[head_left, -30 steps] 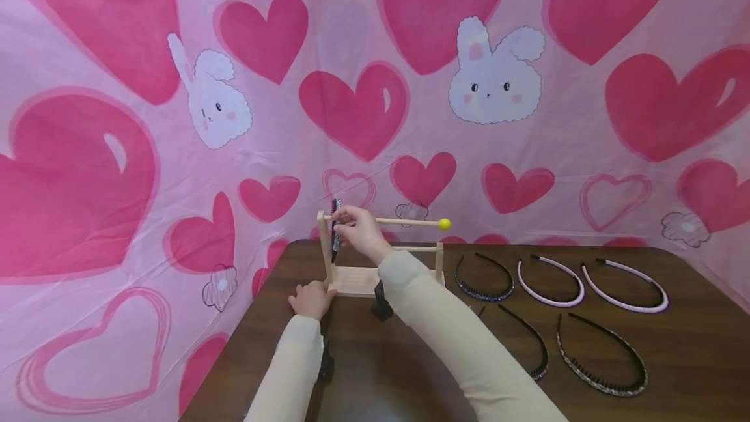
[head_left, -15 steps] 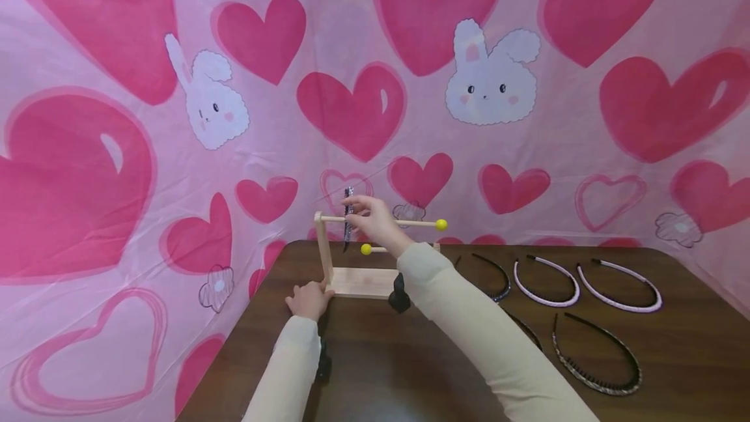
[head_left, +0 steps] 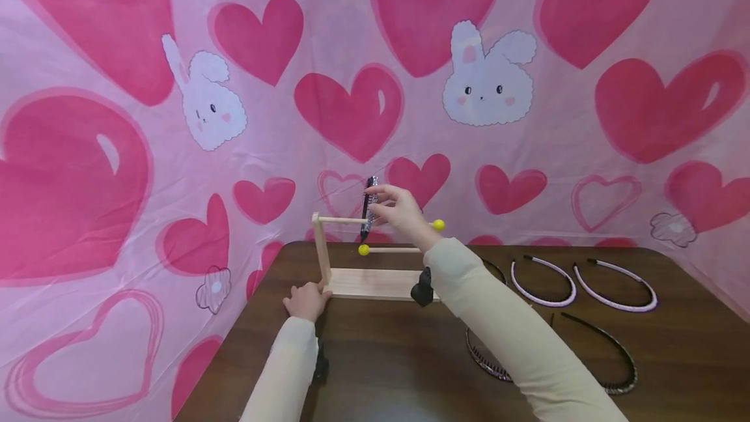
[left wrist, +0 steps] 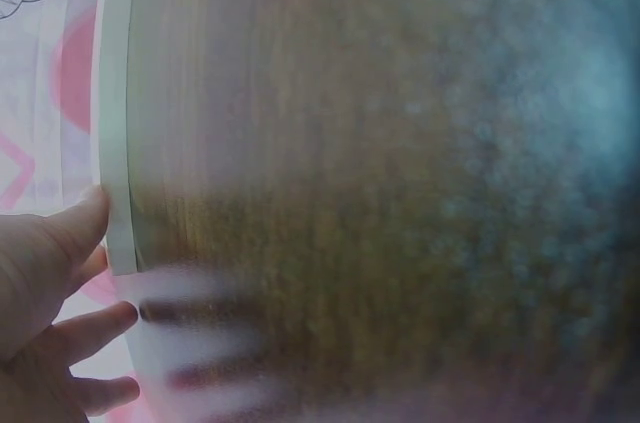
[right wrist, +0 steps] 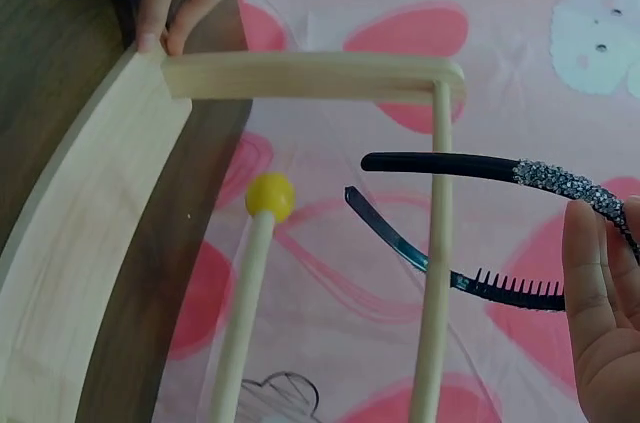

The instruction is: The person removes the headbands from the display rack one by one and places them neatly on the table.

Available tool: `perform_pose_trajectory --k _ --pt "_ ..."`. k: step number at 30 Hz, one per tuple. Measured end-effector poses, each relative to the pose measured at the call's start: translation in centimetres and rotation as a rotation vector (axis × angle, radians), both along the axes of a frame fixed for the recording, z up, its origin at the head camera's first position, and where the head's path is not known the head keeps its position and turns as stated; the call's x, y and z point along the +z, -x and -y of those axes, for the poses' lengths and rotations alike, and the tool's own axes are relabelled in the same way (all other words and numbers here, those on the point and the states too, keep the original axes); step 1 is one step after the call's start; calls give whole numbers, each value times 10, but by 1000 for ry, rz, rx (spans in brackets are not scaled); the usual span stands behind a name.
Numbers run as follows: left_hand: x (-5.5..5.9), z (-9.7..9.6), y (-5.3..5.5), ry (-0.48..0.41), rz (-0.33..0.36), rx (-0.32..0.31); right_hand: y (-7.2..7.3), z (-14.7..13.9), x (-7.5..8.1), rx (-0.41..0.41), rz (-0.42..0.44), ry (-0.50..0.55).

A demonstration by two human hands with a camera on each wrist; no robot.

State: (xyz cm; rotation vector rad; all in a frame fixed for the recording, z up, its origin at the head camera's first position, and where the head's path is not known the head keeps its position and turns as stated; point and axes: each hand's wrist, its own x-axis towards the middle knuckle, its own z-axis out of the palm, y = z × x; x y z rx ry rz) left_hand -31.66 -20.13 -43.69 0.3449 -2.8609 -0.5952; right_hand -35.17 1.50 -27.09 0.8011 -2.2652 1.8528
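Note:
A black toothed headband with silver stones is pinched in my right hand, thumb against fingers. It stands nearly upright at the upper rod of a wooden rack. In the right wrist view, one arm of the headband passes in front of the rod and the other behind it. My left hand grips the left end of the rack's base between thumb and forefinger. In the left wrist view, the left hand's other fingers stick out below the wooden edge.
Yellow balls cap the upper rod and the lower rod. On the brown table to the right lie two pale lilac headbands and several dark ones, partly behind my right sleeve. A pink heart-print cloth hangs behind.
My right hand has moved right and slightly up along the upper rod, taking the sparkly headband away from the left post. The left hand has stayed on the base.

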Motion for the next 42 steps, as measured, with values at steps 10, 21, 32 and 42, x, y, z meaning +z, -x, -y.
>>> perform_pose_trajectory --k 10,21,32,42 --pt "-3 3 1 12 7 -9 0 -31 3 -37 17 15" --pt "-3 4 2 6 -3 -20 0 -70 5 -86 -25 28" --pt "-7 5 2 9 -14 -16 -7 -97 8 -131 -53 -17" --pt "-6 3 3 -1 -22 -20 -10 -126 5 -120 -49 18"
